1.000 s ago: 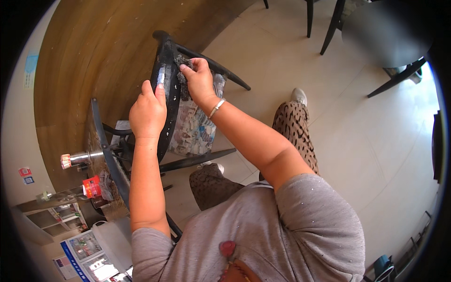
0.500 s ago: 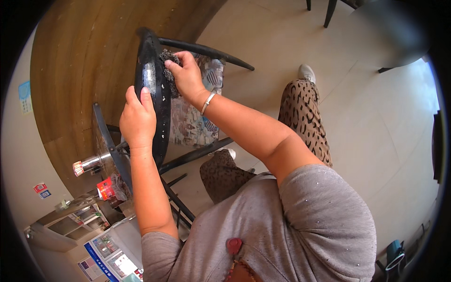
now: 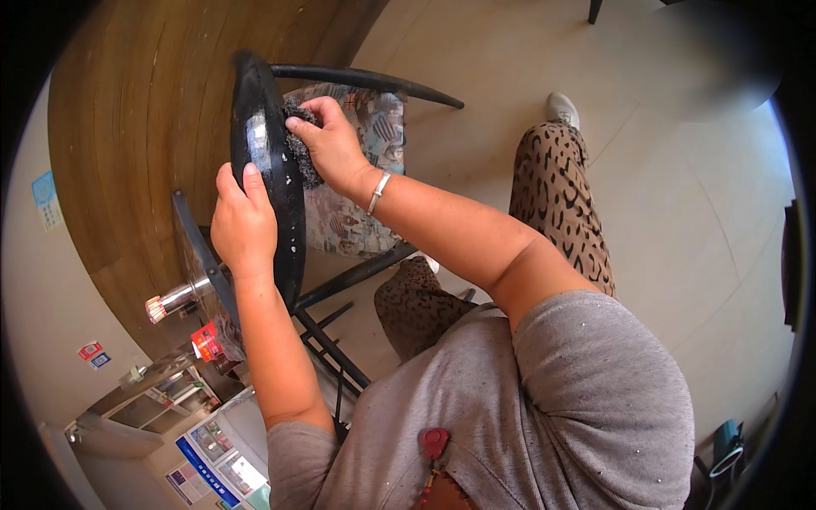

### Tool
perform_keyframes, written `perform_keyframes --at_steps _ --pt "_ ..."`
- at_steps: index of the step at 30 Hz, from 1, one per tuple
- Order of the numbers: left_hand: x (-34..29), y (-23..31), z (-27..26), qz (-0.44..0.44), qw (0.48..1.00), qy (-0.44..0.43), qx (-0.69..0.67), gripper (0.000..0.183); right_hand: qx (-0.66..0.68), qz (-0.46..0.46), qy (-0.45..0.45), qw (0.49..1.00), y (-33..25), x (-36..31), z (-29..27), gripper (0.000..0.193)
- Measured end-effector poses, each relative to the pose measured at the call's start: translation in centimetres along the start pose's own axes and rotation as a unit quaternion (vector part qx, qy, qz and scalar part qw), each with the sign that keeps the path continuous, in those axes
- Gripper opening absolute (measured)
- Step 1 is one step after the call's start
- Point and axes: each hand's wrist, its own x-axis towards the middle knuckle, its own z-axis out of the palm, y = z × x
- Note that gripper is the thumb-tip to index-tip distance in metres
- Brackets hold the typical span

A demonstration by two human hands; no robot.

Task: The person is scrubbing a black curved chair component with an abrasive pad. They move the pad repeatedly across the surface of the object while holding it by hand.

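Note:
A black chair has a curved backrest (image 3: 289,225) with pale scuffed spots along its edge and a seat (image 3: 344,229) in patterned fabric. My left hand (image 3: 244,223) is closed over the left edge of the backrest, thumb on top. In my right hand (image 3: 336,153), a dark grey, curly scouring pad (image 3: 302,161) is pinched against the right side of the backrest. The fingers partly cover the pad. Above both hands, a bright shiny patch shows on the black surface.
Wood panelling (image 3: 144,127) rises behind the chair. At left are a clear holder of thin sticks (image 3: 167,301) and a red packet (image 3: 206,341). A dark chair arm (image 3: 374,79) reaches right. My patterned trouser leg (image 3: 557,183) stands on the tiled floor.
The whole view has shifted slightly. My right hand and the scouring pad sit a little lower and further left in the picture; both hands keep their hold.

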Motion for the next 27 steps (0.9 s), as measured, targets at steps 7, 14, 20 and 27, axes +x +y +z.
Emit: perform_keyframes --at_steps 7,14,20,27 --pt "-0.2 -0.4 0.2 -0.021 0.999 -0.023 -0.007 0.053 -0.058 0.003 0.023 0.998 0.7 -5.1 1.0 0.029" --pt "0.0 0.3 -0.3 -0.015 1.000 -0.020 0.002 0.052 -0.119 -0.066 -0.001 0.991 -1.9 4.0 0.6 0.025" --pt "-0.3 -0.9 0.5 0.008 1.000 0.009 -0.001 0.046 -0.157 -0.120 0.017 0.980 -0.8 -2.5 0.6 0.023" --pt "0.0 -0.3 0.4 0.013 1.000 0.013 0.007 0.045 -0.229 -0.045 0.008 0.972 -4.3 5.4 1.7 0.028"
